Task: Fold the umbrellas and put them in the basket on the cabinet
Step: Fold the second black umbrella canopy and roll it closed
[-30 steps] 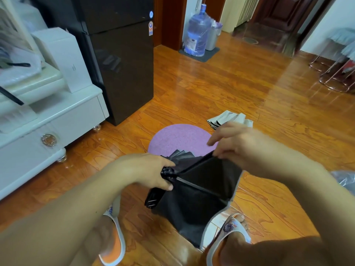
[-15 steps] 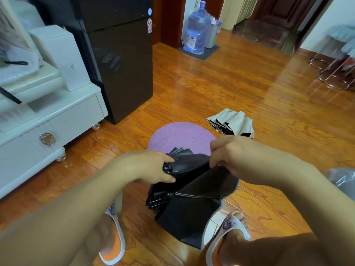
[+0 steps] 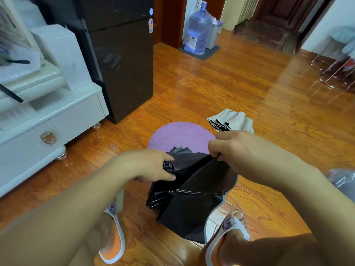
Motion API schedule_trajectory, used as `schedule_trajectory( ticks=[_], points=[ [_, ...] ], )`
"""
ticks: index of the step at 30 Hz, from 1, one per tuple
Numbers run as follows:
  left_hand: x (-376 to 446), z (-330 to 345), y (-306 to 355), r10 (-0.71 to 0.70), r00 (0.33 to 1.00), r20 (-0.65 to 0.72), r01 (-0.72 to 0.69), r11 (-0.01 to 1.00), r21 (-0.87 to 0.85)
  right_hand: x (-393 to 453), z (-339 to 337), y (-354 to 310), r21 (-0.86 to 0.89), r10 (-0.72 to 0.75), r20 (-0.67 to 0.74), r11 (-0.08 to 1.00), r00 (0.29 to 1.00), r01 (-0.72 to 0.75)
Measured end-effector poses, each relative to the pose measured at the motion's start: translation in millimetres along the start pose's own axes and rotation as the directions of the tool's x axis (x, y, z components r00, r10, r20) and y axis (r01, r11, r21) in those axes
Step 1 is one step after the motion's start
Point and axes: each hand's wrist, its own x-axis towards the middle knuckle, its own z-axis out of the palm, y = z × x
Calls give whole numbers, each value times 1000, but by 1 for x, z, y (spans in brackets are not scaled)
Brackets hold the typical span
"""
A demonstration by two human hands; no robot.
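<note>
Half-folded black umbrella (image 3: pixel 192 204), held aloft, seemingly.

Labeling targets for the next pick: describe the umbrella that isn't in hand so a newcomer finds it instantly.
Start at the round purple mat on the wood floor in front of the dark fridge. Just past the mat's right edge, beyond the right hand, lies the cream umbrella. It is pale with dark pleat edges and untouched, unlike the black umbrella gripped in both hands.

No text is legible (the fridge (image 3: pixel 123 60) stickers (image 3: pixel 150 25) are blurred).
</note>
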Motion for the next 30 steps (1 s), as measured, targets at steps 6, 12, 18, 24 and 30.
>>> schedule_trajectory(
  ticks=[6, 12, 18, 24, 30],
  points=[
    [0, 0, -1, -10, 1000, 10, 10, 1000, -10, -2, 0, 5, 4, -39, -26, 999, 999, 39],
    [-2, -3, 0, 7, 1000, 17, -7, 1000, -16, -5, -6, -2, -21, -70, -26, 997, 997, 70],
    [-10, -12, 2, 49, 999, 8, -49, 999, 5, -7, -32, -9, -171, -227, 115, 954, 967, 244],
    [-10, -7, -4, 85, 996, -6, -85, 984, -159, -4, -59, -26, -334, -265, 241, 881, 934, 336],
    [-29, -12, -1, 129, 988, -84, -147, 953, -264, 2, -73, -24, -350, -152, 284, 903, 947, 250]
  ],
)
